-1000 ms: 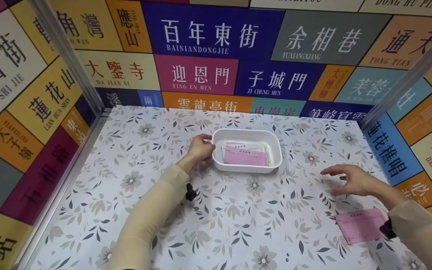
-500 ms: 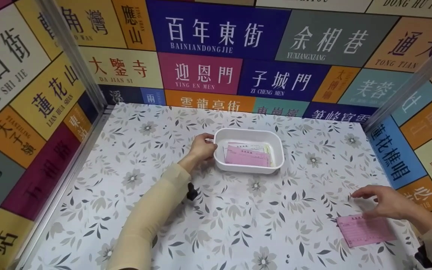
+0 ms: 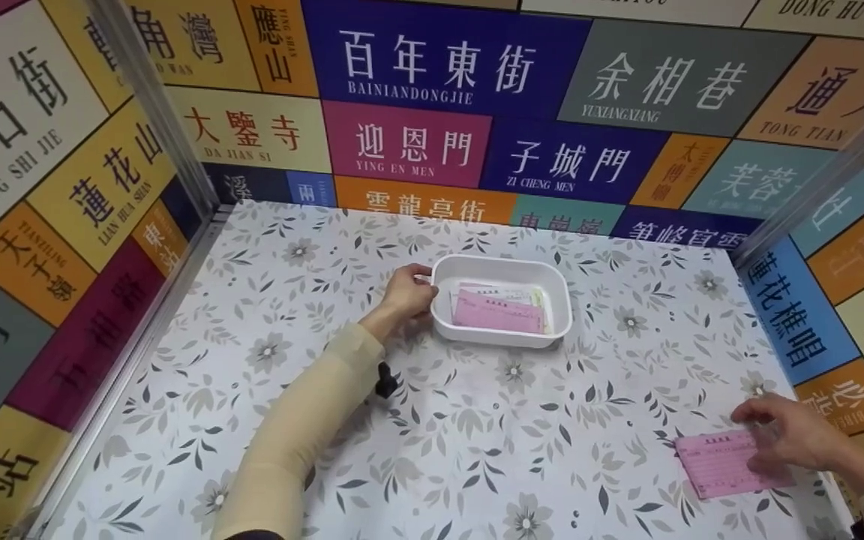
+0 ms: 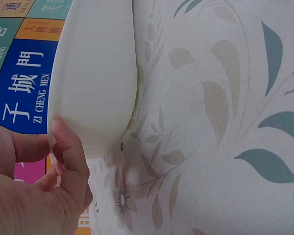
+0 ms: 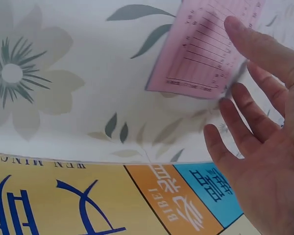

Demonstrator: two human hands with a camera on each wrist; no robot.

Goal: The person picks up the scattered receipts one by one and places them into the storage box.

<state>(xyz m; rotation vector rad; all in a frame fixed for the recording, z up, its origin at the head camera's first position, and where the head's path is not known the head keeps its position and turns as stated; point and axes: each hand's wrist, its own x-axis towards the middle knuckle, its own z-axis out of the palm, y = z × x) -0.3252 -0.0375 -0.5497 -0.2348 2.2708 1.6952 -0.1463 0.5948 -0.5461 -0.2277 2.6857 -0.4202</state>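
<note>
A white plastic tub (image 3: 502,339) stands on the far middle of the table. My left hand (image 3: 409,292) pinches its left rim between thumb and fingers, as the left wrist view also shows. Inside the tub lie paper slips, a pink slip (image 3: 498,316) on top with a white one showing behind it. At the right, a printed, lined pink slip (image 3: 718,469) lies flat on the table. My right hand (image 3: 807,437) is over its right part. In the right wrist view the thumb reaches above the slip (image 5: 193,61), while the loosely spread fingers are by its edge.
The table (image 3: 402,450) has a white cover with grey flowers and leaves. Panels with colourful street-name lettering (image 3: 432,60) wall it in at the back and sides, with metal posts (image 3: 158,112) at the corners.
My right hand has moved right and toward the front edge, from beyond the loose pink slip to over its right part. The left hand stays at the tub's rim.
</note>
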